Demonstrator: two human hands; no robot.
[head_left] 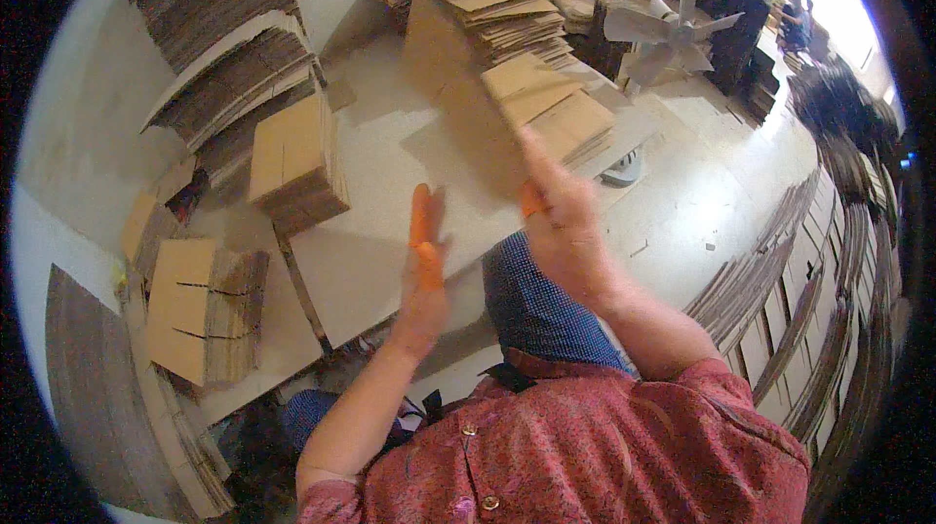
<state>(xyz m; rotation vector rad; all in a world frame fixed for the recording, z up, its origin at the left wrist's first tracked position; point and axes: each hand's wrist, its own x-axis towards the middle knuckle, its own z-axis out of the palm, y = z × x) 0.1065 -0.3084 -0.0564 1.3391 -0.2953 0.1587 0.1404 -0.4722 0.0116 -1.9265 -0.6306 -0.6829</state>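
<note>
A: Where's the cardboard sheet (458,85) rn, and which way does it run?

B: Up in front of the person, held tilted on edge. Long axis goes from the right hand (565,227) at its near lower end up and away to the left, far corner reaching toward the stacks at the back. It's blurred, so can't tell exactly how the edges sit.

A: Fingers?

B: Right hand is at the sheet's near end, an orange finger cover showing by the edge; blur is heavy, so I can't tell whether the fingers are clamped on it. Left hand (424,266) is flat and upright, fingers together and straight, orange covers on them, just beside the sheet's lower edge w/ nothing in it (contact unclear).

A: Other packages?

B: All plain brown, no labels readable. One squat stack of flat cartons (297,163) stands left of the hands on the pale work surface (390,261); another slotted bundle (205,310) lies lower left. Fanned stacks (517,12) sit at the back centre, w/ a lower pile (561,110) just behind the sheet. Leaning dark piles (234,56) are upper left, and long rows of sheets (809,290) curve down the right side. A white fan (668,32) stands behind, upper right.
</note>
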